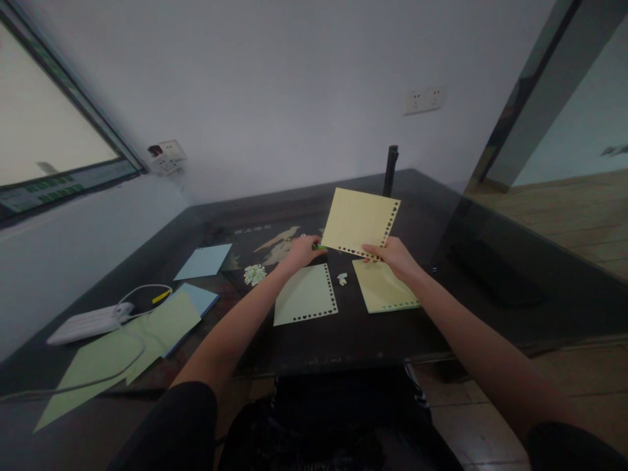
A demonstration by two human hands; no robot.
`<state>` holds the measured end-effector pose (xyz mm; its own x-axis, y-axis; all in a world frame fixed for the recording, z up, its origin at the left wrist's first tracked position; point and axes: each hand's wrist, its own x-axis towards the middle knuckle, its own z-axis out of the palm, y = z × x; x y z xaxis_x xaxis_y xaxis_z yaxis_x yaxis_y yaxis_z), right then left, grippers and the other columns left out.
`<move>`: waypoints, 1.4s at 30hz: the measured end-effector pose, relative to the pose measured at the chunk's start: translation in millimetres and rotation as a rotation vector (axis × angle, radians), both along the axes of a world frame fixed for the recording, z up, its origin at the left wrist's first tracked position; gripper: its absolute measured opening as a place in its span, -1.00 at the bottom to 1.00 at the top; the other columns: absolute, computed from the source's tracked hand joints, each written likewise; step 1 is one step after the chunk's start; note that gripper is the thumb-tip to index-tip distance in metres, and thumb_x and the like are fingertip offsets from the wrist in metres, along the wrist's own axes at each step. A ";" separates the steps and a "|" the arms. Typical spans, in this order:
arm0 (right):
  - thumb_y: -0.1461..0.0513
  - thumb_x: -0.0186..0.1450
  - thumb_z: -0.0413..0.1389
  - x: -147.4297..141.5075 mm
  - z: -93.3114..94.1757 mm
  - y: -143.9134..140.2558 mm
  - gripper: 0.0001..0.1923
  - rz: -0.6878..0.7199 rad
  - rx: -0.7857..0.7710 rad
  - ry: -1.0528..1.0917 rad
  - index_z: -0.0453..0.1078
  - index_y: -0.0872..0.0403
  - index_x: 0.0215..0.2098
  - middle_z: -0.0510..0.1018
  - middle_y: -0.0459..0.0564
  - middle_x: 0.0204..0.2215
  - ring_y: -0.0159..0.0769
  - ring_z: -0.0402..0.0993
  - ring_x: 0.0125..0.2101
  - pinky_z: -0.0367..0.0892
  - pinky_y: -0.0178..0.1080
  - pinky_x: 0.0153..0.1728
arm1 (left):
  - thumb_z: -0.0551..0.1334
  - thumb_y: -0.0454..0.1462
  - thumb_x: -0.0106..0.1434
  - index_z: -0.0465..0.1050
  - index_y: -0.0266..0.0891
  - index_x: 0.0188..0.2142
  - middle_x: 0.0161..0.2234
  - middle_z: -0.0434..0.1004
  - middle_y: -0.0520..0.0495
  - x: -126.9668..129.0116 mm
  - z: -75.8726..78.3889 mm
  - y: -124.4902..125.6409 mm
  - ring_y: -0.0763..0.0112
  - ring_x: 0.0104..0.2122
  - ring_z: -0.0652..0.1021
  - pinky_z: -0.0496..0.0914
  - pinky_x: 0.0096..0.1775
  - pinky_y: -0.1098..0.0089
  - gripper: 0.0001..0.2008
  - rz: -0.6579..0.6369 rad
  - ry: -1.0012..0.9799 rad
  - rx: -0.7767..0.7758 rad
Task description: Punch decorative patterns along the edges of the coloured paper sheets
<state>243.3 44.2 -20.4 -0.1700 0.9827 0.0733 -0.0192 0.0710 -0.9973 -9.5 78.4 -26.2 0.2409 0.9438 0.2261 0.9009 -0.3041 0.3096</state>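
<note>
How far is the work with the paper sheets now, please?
Two punched sheets, a pale green paper sheet and a yellow paper sheet, lie on the dark table. In hand: the right hand holds up a yellow sheet with hole borders; the left hand grips a small green tool. Plain light blue sheets look untouched.
</note>
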 end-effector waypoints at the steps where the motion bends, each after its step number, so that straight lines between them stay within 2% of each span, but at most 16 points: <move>1: 0.20 0.01 0.25 -1.1 -0.2 -0.9 -0.71 0.006 -0.001 -0.005 0.43 0.21 -0.34 0.59 0.10 -0.41 -0.35 0.44 -0.59 0.37 -0.27 -0.54 | 0.25 -0.14 0.12 0.43 -0.28 -0.33 -0.36 0.50 -0.18 0.8 1.2 -3.5 0.24 -0.34 0.45 0.22 -0.31 0.33 -0.76 0.011 -0.071 0.001; 4: 0.19 -0.01 0.26 -5.2 -0.6 -3.3 -0.69 0.010 0.004 0.038 0.43 0.19 -0.32 0.59 0.12 -0.36 -0.33 0.46 -0.56 0.39 -0.26 -0.51 | 0.24 -0.14 0.13 0.38 -0.27 -0.28 -0.46 0.47 -0.07 4.0 5.4 -20.7 0.39 -0.48 0.42 0.21 -0.41 0.40 -0.75 0.028 -0.323 -0.027; 8: 0.23 -0.03 0.28 -14.2 -0.3 -6.4 -0.69 0.010 -0.028 0.145 0.45 0.15 -0.30 0.60 0.09 -0.30 -0.34 0.46 -0.56 0.40 -0.28 -0.55 | 0.24 -0.18 0.15 0.37 -0.26 -0.13 -0.52 0.43 0.01 8.5 7.3 -53.1 0.50 -0.58 0.39 0.20 -0.49 0.44 -0.69 -0.068 -0.662 -0.215; 11: 0.25 -0.02 0.27 -21.7 3.2 -9.7 -0.70 0.012 -0.079 0.173 0.45 0.13 -0.28 0.60 0.08 -0.29 -0.35 0.47 -0.57 0.39 -0.30 -0.60 | 0.25 -0.23 0.14 0.41 -0.26 -0.05 -0.57 0.38 0.04 11.3 5.2 -74.5 0.54 -0.58 0.36 0.23 -0.48 0.46 -0.64 -0.082 -0.900 -0.373; 15: 0.28 -0.03 0.27 -28.3 12.6 -14.8 -0.64 0.007 -0.129 0.186 0.43 0.14 -0.24 0.59 0.09 -0.26 -0.35 0.50 -0.55 0.42 -0.31 -0.58 | 0.26 -0.33 0.15 0.42 -0.25 -0.05 -0.40 0.46 -0.02 13.1 6.5 -89.9 0.57 -0.47 0.45 0.36 -0.33 0.45 -0.66 -0.107 -1.370 -0.589; 18: 0.27 -0.08 0.30 -30.9 16.4 -17.9 -0.59 -0.026 -0.130 0.194 0.42 0.15 -0.23 0.59 0.09 -0.27 -0.35 0.50 -0.55 0.43 -0.33 -0.57 | 0.22 -0.33 0.21 0.42 -0.26 -0.07 -0.26 0.50 -0.09 13.3 10.6 -93.8 0.50 -0.34 0.54 0.40 -0.16 0.37 -0.72 -0.129 -1.540 -0.656; 23: 0.25 -0.12 0.33 -33.6 6.0 -19.8 -0.60 -0.091 -0.103 0.182 0.43 0.13 -0.28 0.61 0.04 -0.35 -0.35 0.50 -0.56 0.41 -0.35 -0.60 | 0.25 -0.34 0.19 0.38 -0.29 -0.09 -0.23 0.53 -0.17 16.0 8.4 -95.6 0.35 -0.24 0.58 0.41 -0.07 0.31 -0.73 -0.151 -1.558 -0.629; 29: 0.19 -0.11 0.34 -32.3 -7.0 -18.4 -0.59 -0.145 0.002 0.186 0.46 0.14 -0.29 0.61 0.08 -0.31 -0.29 0.52 -0.53 0.46 -0.27 -0.53 | 0.32 -0.25 0.12 0.37 -0.29 -0.10 -0.17 0.53 -0.22 21.6 3.0 -97.7 0.36 -0.31 0.59 0.44 -0.24 0.35 -0.65 -0.074 -1.408 -0.515; 34: 0.17 -0.08 0.32 -34.0 -5.0 -22.4 -0.60 -0.137 0.069 0.175 0.46 0.16 -0.28 0.61 0.11 -0.32 -0.26 0.53 -0.51 0.46 -0.23 -0.49 | 0.35 -0.23 0.06 0.42 -0.30 -0.18 -0.16 0.53 -0.21 22.7 1.4 -97.4 0.38 -0.31 0.58 0.42 -0.27 0.39 -0.67 -0.064 -1.322 -0.396; 42: 0.16 -0.09 0.31 -37.4 1.5 -29.8 -0.60 -0.131 0.074 0.157 0.45 0.16 -0.29 0.61 0.12 -0.33 -0.25 0.52 -0.54 0.42 -0.26 -0.54 | 0.35 -0.23 0.06 0.40 -0.29 -0.19 -0.13 0.51 -0.20 23.0 -1.1 -97.6 0.32 -0.26 0.58 0.42 -0.20 0.33 -0.67 -0.149 -1.360 -0.390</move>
<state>206.0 14.4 -18.9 -0.0221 0.9867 0.1612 -0.1593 0.1557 -0.9749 13.5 -19.2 -27.3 0.1515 0.9840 0.0942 -0.1938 -0.0638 0.9790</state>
